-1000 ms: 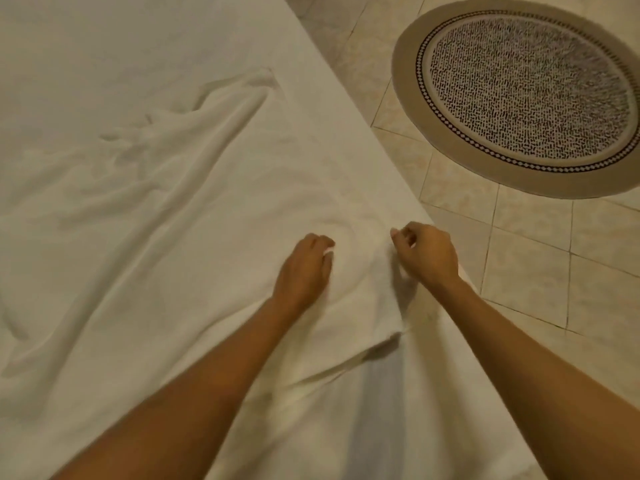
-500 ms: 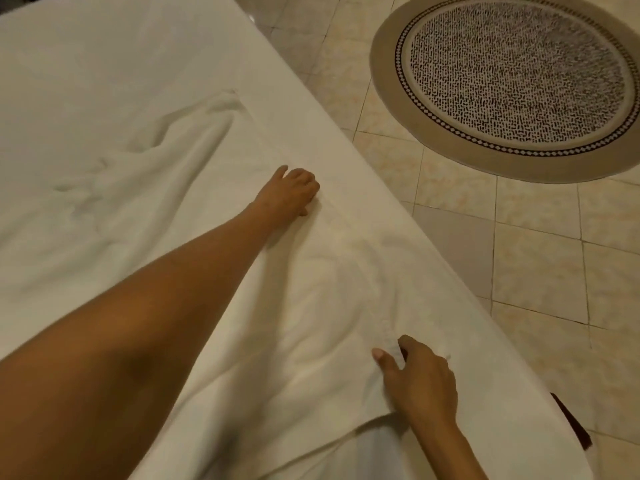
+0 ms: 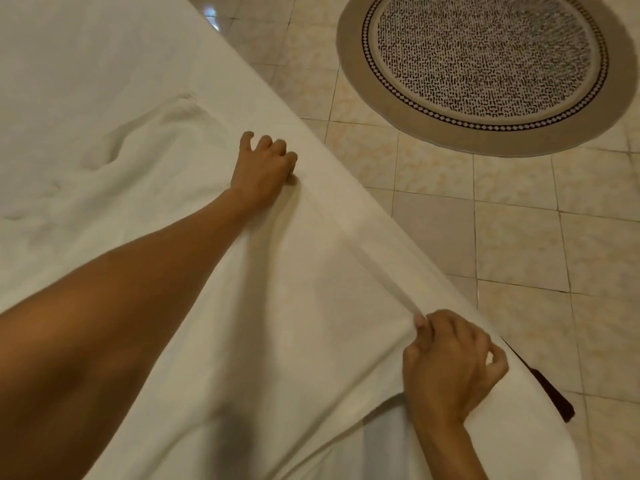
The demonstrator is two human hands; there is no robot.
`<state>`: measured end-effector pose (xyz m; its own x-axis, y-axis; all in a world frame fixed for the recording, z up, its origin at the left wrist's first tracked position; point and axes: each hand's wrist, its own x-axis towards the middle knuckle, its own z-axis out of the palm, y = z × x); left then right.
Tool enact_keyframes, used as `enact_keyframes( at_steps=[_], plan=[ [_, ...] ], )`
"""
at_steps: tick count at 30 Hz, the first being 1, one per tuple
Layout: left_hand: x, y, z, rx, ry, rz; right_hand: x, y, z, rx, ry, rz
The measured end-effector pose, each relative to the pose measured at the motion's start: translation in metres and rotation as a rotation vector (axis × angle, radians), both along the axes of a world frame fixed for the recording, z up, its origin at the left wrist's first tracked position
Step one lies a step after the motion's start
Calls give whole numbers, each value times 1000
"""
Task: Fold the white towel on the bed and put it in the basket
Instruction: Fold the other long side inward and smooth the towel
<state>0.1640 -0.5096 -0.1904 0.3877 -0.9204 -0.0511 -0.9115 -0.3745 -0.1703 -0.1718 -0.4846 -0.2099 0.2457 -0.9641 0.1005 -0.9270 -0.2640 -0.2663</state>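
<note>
Surface: white-sheeted bed (image 3: 86, 64), carrying the rumpled white terry towel (image 3: 294, 306) along its floor-side edge. Nearest, my right hand (image 3: 450, 368) pinches the towel's edge, fingers curled. Farther, my left hand (image 3: 265, 164) grips the same edge, knuckles bent. Step, I judge: stretching an edge flat before folding. Next: lift both together. Beyond: beige tiled floor (image 3: 519, 254), round patterned rug (image 3: 485, 64). No basket visible.
</note>
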Motion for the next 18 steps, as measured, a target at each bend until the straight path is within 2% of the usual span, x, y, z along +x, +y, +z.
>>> enact_keyframes(
  at_steps=[4, 6, 10, 13, 18],
  plan=[
    [-6, -15, -13, -75, 42, 31, 12, -18, -11, 26, 70, -22],
    [-15, -14, -24, -61, 102, 63, 23, -7, -14, 42, 43, 52],
    [-47, 7, -56, 7, 277, 124, 31, 23, -43, 224, 42, 185],
    [-54, 20, -72, -36, 419, 219, 24, 25, -63, 231, 72, 173],
    [-52, 19, -76, -22, 440, 220, 26, 26, -67, 221, 97, 175]
  ],
)
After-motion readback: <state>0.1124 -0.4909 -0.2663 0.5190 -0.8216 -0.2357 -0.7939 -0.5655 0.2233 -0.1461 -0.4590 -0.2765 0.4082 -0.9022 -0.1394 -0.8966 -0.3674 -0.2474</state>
